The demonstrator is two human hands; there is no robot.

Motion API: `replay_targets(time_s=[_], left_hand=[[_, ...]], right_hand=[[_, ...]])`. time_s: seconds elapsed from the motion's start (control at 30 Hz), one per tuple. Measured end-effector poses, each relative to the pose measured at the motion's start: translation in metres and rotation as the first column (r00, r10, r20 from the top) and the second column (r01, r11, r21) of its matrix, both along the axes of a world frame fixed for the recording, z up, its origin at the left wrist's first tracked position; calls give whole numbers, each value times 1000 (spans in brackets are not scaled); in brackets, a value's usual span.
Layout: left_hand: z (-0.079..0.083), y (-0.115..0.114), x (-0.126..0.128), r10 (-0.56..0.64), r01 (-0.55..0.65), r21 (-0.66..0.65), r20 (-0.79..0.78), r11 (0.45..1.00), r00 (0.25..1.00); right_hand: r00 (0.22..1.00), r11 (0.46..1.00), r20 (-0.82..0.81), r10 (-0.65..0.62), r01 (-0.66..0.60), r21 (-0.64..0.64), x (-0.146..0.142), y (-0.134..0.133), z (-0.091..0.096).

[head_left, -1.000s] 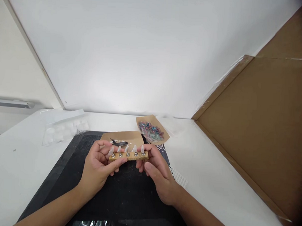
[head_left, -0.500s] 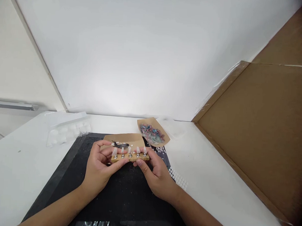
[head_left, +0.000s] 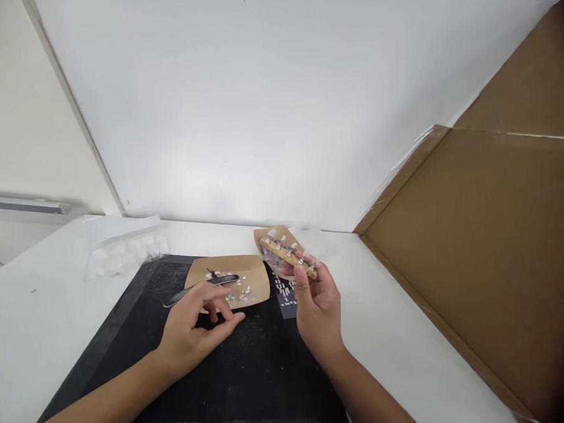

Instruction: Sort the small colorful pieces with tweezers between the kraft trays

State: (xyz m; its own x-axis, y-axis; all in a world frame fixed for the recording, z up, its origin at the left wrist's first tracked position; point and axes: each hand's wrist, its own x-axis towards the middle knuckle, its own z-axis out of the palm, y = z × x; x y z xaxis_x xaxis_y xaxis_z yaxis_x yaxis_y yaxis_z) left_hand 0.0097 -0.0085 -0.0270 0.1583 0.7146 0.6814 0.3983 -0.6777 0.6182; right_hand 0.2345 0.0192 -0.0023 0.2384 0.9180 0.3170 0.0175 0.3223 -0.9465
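My right hand [head_left: 322, 300] grips one end of a narrow wooden nail-tip stand [head_left: 287, 255], thumb on the near side. Several small metal posts stand along it, with pale, translucent nail tips on them. The strip slants up to the left, raised in front of a brown paper tray [head_left: 299, 238]. My left hand [head_left: 195, 326] is empty, its fingers curved and apart, at the near edge of another brown paper tray [head_left: 260, 285]. In that tray lie small white pieces [head_left: 247, 290] and a dark nail file [head_left: 225, 279], which reaches out past the left edge.
A black mat [head_left: 242, 372] covers the middle of the white table [head_left: 397, 347]. Clear plastic packaging [head_left: 126, 248] lies at the back left. Beside my right hand is a dark card with white tabs [head_left: 285, 293]. A cardboard panel [head_left: 472, 245] stands at the right.
Both hands held the nail-tip stand before. My left hand has let go of it and moved slightly down. My right hand has carried the stand right and up, tilting it.
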Motion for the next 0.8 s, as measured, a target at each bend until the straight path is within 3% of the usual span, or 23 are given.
replay_targets(time_s=[0.27, 0.5, 0.8], left_hand=[[10, 5, 0, -154, 202, 280, -187, 938, 970], [5, 5, -5, -239, 305, 211, -289, 929, 927], [3, 5, -5, -238, 292, 128, -325, 948, 915]], right_hand=[[978, 966, 10, -210, 206, 154, 10, 1, 12], [928, 899, 77, -364, 329, 289, 23, 8, 14], [851, 774, 36, -523, 458, 437, 41, 16, 29]])
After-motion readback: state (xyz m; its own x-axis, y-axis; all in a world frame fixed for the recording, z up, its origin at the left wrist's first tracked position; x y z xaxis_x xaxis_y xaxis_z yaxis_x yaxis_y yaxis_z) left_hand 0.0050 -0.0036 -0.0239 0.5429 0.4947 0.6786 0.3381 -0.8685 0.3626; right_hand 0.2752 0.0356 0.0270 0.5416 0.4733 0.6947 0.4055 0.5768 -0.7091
